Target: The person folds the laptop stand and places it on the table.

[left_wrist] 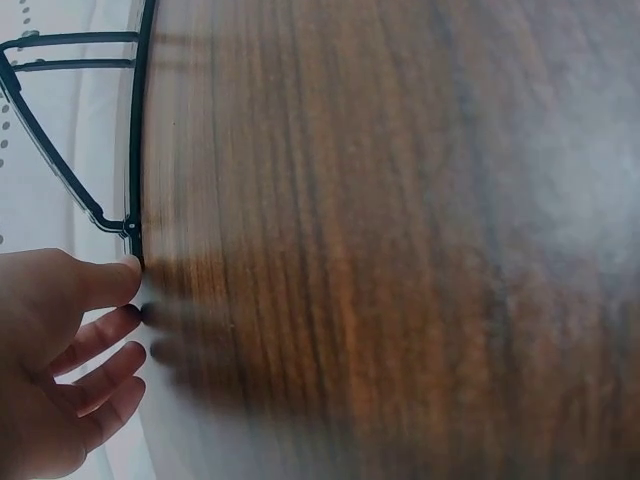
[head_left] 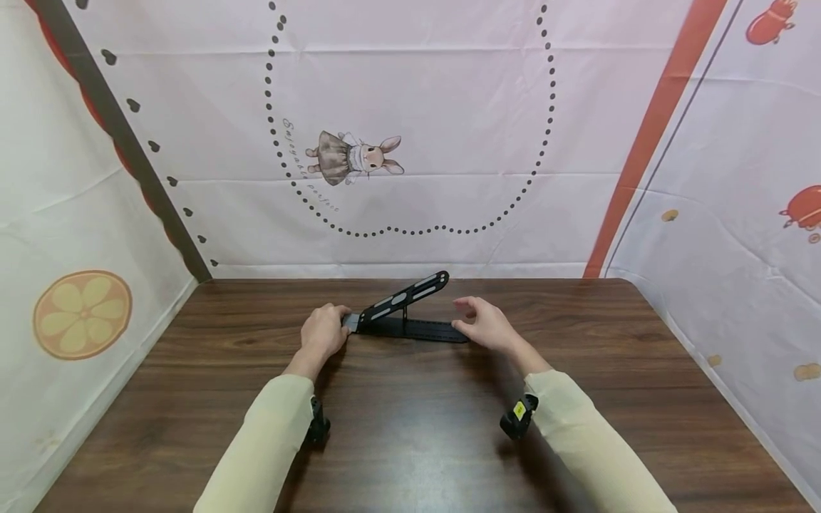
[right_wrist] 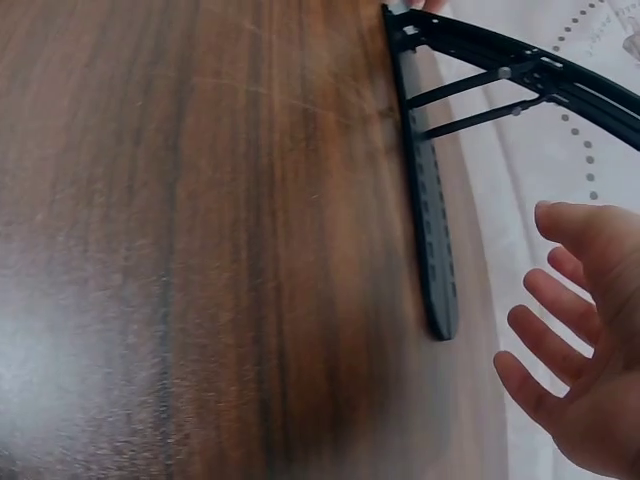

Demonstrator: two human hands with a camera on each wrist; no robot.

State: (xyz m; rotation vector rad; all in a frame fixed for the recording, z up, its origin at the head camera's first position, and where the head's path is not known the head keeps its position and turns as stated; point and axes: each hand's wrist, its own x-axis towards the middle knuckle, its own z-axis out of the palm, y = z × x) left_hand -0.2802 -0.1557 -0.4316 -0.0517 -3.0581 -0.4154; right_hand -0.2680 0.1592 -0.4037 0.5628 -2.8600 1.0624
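A black folding laptop stand (head_left: 400,299) with grey pads lies across the far part of the table, its upper arm raised at an angle and braced by thin struts. At the stand's grey hinged end, my left hand (head_left: 323,329) pinches it between thumb and fingers. In the left wrist view the thumb of that left hand (left_wrist: 50,350) lies right at the stand's end. My right hand (head_left: 490,328) is near the other end of the base, fingers spread and loosely bent. The right wrist view shows this right hand (right_wrist: 590,330) apart from the stand (right_wrist: 425,230), holding nothing.
The brown wood-grain table (head_left: 410,442) extends toward me and to both sides. Just behind it hangs a white printed cloth (head_left: 462,128) with a rabbit figure, and more cloth closes off the left and right sides.
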